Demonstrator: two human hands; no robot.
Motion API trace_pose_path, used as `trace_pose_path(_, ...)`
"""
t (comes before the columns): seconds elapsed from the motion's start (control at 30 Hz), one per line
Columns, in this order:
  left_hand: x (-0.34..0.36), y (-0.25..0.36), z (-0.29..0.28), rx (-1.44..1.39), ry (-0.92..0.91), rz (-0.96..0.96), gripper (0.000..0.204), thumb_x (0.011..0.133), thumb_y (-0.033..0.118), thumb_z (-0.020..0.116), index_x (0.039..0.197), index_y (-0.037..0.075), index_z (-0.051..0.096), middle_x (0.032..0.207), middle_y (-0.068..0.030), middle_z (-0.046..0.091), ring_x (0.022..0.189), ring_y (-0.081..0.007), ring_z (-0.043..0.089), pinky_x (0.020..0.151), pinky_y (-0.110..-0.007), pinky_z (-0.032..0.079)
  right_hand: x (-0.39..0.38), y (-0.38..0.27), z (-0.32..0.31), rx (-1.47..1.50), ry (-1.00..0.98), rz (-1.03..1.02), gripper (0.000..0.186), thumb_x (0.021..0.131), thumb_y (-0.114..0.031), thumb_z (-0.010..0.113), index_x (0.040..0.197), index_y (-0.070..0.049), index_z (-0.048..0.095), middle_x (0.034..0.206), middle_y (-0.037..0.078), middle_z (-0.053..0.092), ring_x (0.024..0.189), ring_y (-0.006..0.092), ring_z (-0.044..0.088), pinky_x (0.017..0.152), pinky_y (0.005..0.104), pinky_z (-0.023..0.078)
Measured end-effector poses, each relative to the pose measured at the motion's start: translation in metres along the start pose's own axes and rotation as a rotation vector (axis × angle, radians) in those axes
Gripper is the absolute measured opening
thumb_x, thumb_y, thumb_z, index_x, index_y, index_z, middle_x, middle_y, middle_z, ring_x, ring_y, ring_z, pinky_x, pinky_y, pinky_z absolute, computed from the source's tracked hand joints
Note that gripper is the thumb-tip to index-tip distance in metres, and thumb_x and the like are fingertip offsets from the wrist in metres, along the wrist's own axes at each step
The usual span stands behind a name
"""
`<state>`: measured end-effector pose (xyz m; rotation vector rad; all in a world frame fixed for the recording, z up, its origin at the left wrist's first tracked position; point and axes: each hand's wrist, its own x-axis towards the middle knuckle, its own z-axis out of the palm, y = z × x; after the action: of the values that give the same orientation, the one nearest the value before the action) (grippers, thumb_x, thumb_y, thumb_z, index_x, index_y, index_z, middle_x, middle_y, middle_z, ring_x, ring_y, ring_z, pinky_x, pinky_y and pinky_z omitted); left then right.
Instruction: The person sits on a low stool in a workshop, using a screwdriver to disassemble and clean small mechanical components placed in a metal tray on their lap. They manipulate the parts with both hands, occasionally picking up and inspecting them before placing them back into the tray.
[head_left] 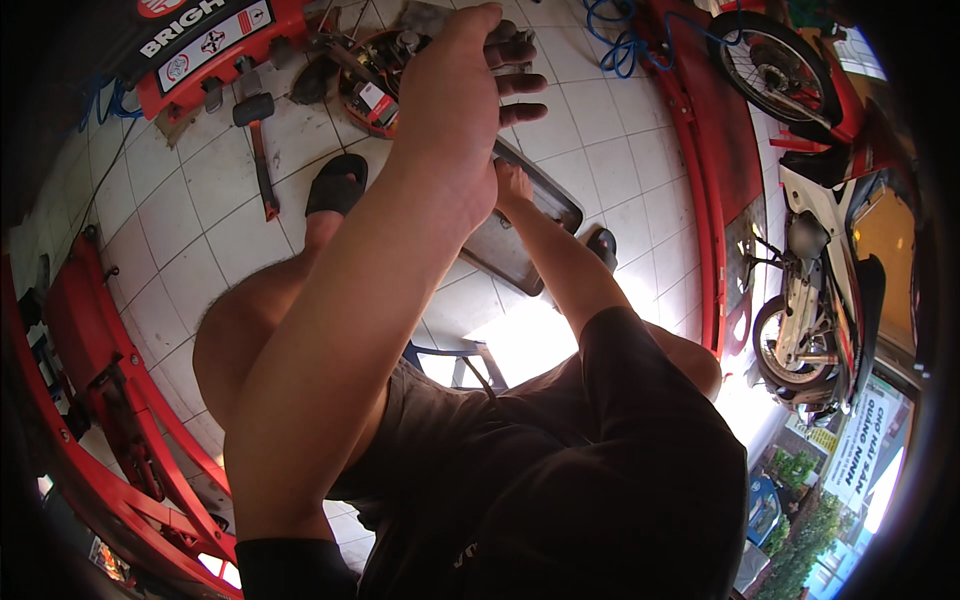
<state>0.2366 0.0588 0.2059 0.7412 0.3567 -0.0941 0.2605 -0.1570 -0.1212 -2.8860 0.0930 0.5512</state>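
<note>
My left hand (470, 75) is raised in front of me, its dark-smudged fingers apart and slightly bent. Whether a small dark thing sits at its fingertips is too unclear to tell. Below and beyond the left wrist, my right hand (513, 186) reaches down over a grey rectangular metal tray (497, 243) on the floor. The left forearm covers part of the right hand, so its fingertips are hidden. Past the left hand lies a red-rimmed round container (372, 100) with assorted parts in it, partly covered by the arm.
A black-headed hammer (254, 112) lies on the white tiles at the left, near a red and black machine (205, 55). Red metal frames (110, 400) flank me on the left. At the right stands a motorbike (805, 240) beside a red platform (715, 130). A blue hose (622, 50) coils beyond.
</note>
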Motion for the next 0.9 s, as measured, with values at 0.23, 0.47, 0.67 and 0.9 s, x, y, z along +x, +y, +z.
trace_pose_path(0.23, 0.004, -0.002, -0.002, -0.024, -0.020, -0.020, 0.039, 0.099, 0.037, 0.060, 0.119, 0.003, 0.056, 0.111, -0.0141, 0.067, 0.097, -0.0279, 0.066, 0.085, -0.042, 0.053, 0.003, 0.006, 0.006, 0.013, -0.040, -0.001, 0.047, 0.089, -0.042, 0.075, 0.120, -0.009, 0.063, 0.116, 0.018, 0.072, 0.112, 0.0384, 0.068, 0.091, 0.0500, 0.057)
trace_pose_path(0.47, 0.009, -0.003, -0.013, -0.036, -0.011, -0.014, 0.036, 0.098, 0.035, 0.060, 0.113, 0.002, 0.060, 0.107, -0.0135, 0.068, 0.097, -0.0271, 0.066, 0.087, -0.042, 0.053, 0.014, -0.011, 0.017, 0.076, -0.051, -0.001, 0.054, 0.086, -0.042, 0.075, 0.126, -0.007, 0.065, 0.120, 0.022, 0.070, 0.117, 0.0382, 0.066, 0.098, 0.0491, 0.054)
trace_pose_path(0.67, 0.003, 0.003, -0.001, -0.028, -0.021, -0.049, 0.035, 0.099, 0.034, 0.058, 0.112, 0.001, 0.061, 0.106, -0.0128, 0.069, 0.098, -0.0267, 0.066, 0.090, -0.041, 0.051, 0.053, -0.017, 0.036, 0.216, -0.067, 0.333, 0.054, 0.088, -0.041, 0.069, 0.126, -0.002, 0.069, 0.128, 0.020, 0.069, 0.123, 0.0370, 0.065, 0.102, 0.0459, 0.054)
trace_pose_path(0.9, -0.007, 0.007, -0.009, -0.006, -0.017, -0.024, 0.036, 0.100, 0.036, 0.056, 0.113, 0.002, 0.064, 0.105, -0.0120, 0.070, 0.097, -0.0254, 0.067, 0.088, -0.041, 0.051, 0.068, -0.027, 0.027, 0.266, -0.080, 0.428, 0.055, 0.088, -0.041, 0.070, 0.128, -0.003, 0.069, 0.130, 0.019, 0.069, 0.123, 0.0347, 0.066, 0.102, 0.0444, 0.054)
